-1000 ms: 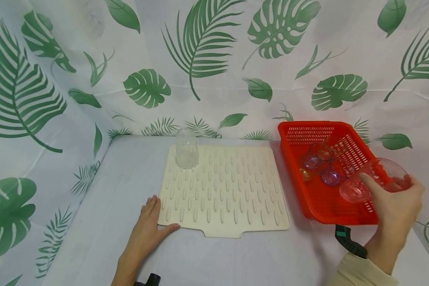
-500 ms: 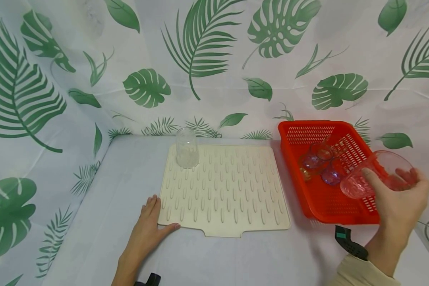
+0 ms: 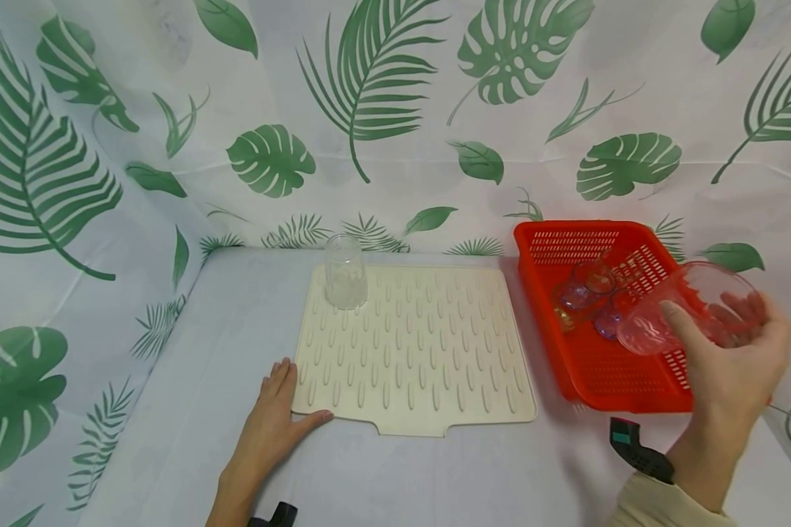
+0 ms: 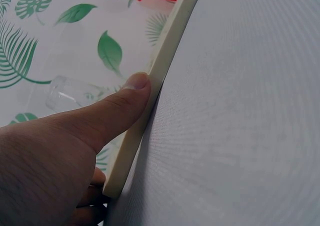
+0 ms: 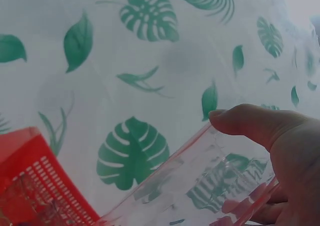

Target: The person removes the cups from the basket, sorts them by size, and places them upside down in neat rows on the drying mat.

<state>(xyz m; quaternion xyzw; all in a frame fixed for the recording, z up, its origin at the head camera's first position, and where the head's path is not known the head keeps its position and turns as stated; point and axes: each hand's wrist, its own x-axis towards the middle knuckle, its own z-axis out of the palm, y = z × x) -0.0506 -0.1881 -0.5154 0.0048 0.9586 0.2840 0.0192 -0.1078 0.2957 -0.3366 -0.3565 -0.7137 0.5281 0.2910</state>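
My right hand (image 3: 732,373) grips a clear drinking glass (image 3: 659,322), thumb on one side and fingers around the other. The glass is tilted over the red plastic basket (image 3: 554,366), its wide mouth toward the upper right, and the red shows through it. In the right wrist view, the glass (image 5: 170,186) spans between thumb and fingers. My left hand (image 3: 270,413) rests at the near left corner of a cream drying mat (image 3: 428,344), with thumb along the front edge and extended fingers along the left side. In the left wrist view, the thumb (image 4: 125,103) touches the mat's edge.
A clear glass (image 3: 346,274) stands at the mat's far left corner. Inside the basket lie several small glasses, among them a purple-tinted glass (image 3: 576,295) and an amber-tinted one (image 3: 564,319). A leaf-print sheet (image 3: 409,190) hangs behind the white table (image 3: 488,476).
My right hand has raised the glass a little from the basket, first shifting right, then slightly back left. The left hand and mat stay in place.
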